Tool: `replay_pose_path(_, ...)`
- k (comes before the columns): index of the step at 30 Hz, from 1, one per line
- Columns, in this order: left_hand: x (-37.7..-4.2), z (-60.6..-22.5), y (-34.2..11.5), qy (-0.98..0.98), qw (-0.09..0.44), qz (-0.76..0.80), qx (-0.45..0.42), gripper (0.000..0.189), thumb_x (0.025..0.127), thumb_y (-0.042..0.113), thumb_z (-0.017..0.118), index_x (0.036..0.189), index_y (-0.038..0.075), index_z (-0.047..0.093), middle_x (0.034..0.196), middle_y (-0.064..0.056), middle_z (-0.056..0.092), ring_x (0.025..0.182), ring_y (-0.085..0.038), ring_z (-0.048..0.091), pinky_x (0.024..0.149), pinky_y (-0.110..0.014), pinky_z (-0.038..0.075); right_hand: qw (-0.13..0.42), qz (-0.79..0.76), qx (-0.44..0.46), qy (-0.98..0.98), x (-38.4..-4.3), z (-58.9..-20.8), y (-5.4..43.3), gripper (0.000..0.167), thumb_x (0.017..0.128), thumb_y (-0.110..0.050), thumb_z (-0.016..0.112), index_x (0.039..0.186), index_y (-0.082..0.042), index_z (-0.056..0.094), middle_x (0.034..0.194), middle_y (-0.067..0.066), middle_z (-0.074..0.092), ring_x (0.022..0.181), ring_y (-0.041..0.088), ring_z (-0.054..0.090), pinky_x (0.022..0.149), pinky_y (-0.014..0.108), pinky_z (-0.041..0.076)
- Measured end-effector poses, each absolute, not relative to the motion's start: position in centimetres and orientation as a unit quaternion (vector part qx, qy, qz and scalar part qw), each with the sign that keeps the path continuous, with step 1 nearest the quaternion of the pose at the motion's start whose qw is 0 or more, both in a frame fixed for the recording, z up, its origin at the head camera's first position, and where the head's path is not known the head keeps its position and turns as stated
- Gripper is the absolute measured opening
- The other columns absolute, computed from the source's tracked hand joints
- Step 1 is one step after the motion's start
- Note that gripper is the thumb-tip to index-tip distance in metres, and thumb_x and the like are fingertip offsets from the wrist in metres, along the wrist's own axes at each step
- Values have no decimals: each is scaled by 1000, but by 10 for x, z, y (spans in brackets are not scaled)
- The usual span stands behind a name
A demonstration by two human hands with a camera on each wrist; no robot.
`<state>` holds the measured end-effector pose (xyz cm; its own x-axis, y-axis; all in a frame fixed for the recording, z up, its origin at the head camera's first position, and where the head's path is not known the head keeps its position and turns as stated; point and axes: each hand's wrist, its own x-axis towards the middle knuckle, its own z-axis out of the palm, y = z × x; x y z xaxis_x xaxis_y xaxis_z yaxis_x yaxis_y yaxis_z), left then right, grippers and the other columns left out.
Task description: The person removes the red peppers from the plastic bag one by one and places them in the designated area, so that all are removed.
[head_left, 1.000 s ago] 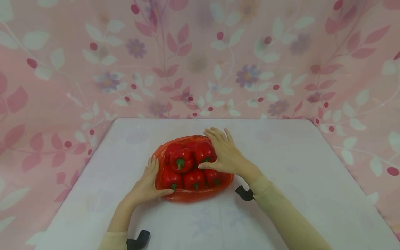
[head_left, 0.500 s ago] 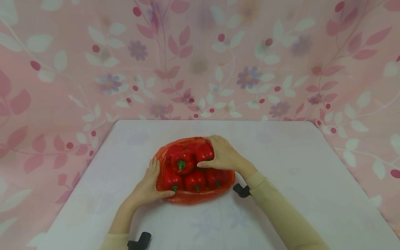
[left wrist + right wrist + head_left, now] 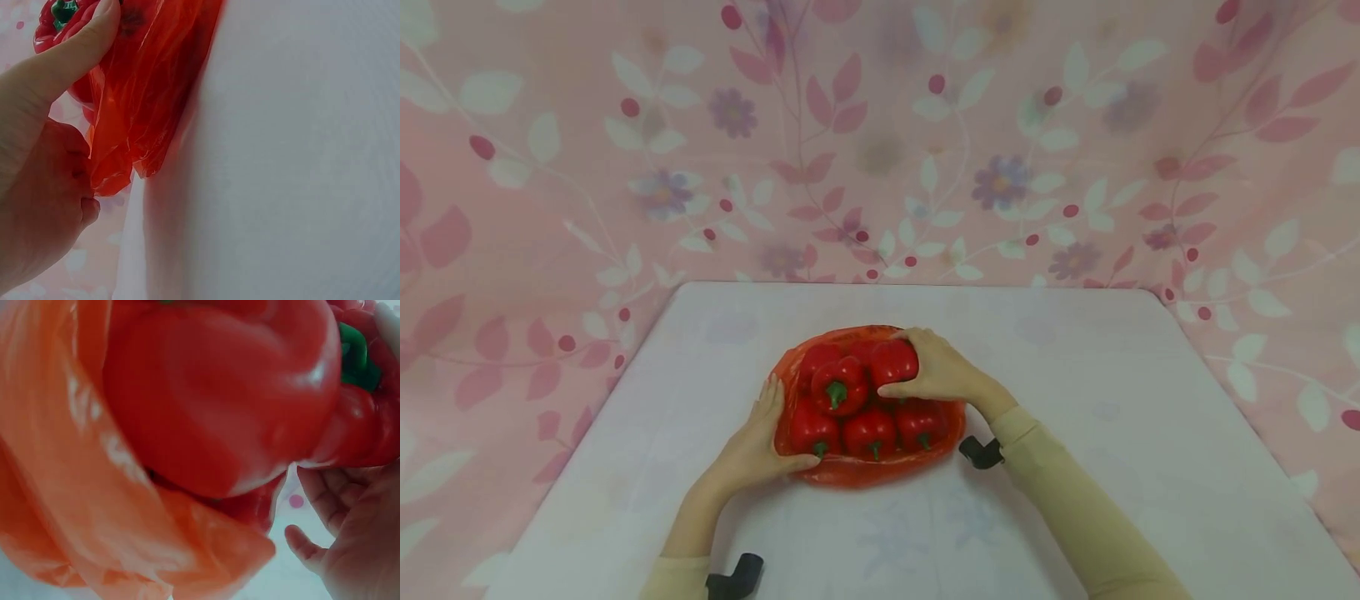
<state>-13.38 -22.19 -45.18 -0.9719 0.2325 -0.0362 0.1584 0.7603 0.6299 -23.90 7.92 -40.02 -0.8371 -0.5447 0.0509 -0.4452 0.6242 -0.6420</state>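
Note:
An orange-red plastic bag lies on the table, its mouth turned toward me, with several red bell peppers inside. My left hand holds the bag's left side, thumb over the front rim and fingers along the side. The left wrist view shows that thumb against the bag's film. My right hand grips a bell pepper at the right rear of the pile, thumb in front and fingers behind. In the right wrist view, another bell pepper fills the middle and the hand's fingers touch a pepper's underside.
The white-covered table extends around the bag on all sides. A pink floral cloth hangs behind it. Black wrist mounts sit beside both forearms.
My right hand's fingers, stretched out above the pepper a second ago, have come down and curled round its far side. My left hand keeps its place on the bag.

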Motion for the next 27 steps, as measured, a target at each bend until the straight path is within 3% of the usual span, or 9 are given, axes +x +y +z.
replay_pose_path(7, -133, -451, -222, 937, 56, 331, 102, 129, 68, 59, 79, 152, -2, 4, 160, -19, -3, 146, -37, -3, 113, -56, 16, 16, -338, -308, 889, -240, -404, 79, 80, 66, -56, 82, 125, -16, 47, 114, -3, 54, 104, 17, 51, 81, 39, 53)
replay_pose_path(18, -132, -451, -222, 937, 63, 330, 97, 129, 68, 57, 80, 152, -2, 3, 160, -18, -4, 146, -36, -4, 113, -56, 14, -90, -320, -352, 875, -238, -408, 80, 77, 63, -50, 86, 120, -12, 50, 110, -2, 57, 102, 15, 52, 90, 39, 48)
replay_pose_path(27, -132, -452, -224, 939, 61, 325, 97, 127, 70, 58, 78, 152, -3, 3, 160, -20, -3, 146, -38, -4, 112, -58, 15, -240, -314, -368, 842, -229, -395, 87, 80, 58, -37, 90, 120, -8, 50, 115, 4, 58, 109, 21, 50, 94, 47, 40)
